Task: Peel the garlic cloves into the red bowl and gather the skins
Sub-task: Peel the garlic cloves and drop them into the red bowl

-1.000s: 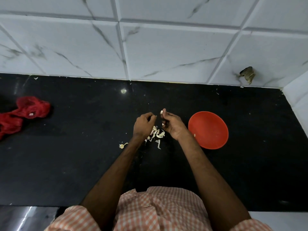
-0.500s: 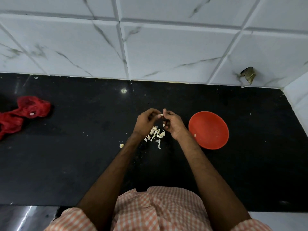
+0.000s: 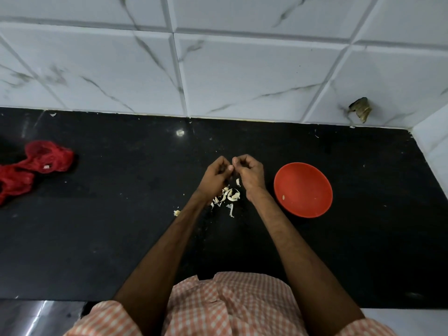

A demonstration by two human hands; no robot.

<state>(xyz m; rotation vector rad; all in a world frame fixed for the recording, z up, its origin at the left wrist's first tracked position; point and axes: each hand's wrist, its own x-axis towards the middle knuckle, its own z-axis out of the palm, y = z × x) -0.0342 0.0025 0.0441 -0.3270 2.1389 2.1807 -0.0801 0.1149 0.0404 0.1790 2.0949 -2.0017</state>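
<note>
1. Your red bowl point(image 3: 303, 190) sat on the black desk point(image 3: 121, 238), just right of your hands, with 1 pale clove point(image 3: 283, 197) by its left wall.
2. Garlic skins point(image 3: 228, 196) lay heaped between your wrists.
3. Your left hand point(image 3: 215, 175) and right hand point(image 3: 251, 172) met above the heap, fingers curled, tips touching; anything pinched between them was hidden.
4. A red mesh bag point(image 3: 36, 166) lay far left.

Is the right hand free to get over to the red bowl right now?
Probably yes: the red bowl sits close beside the right hand, with only bare counter between them.
</note>
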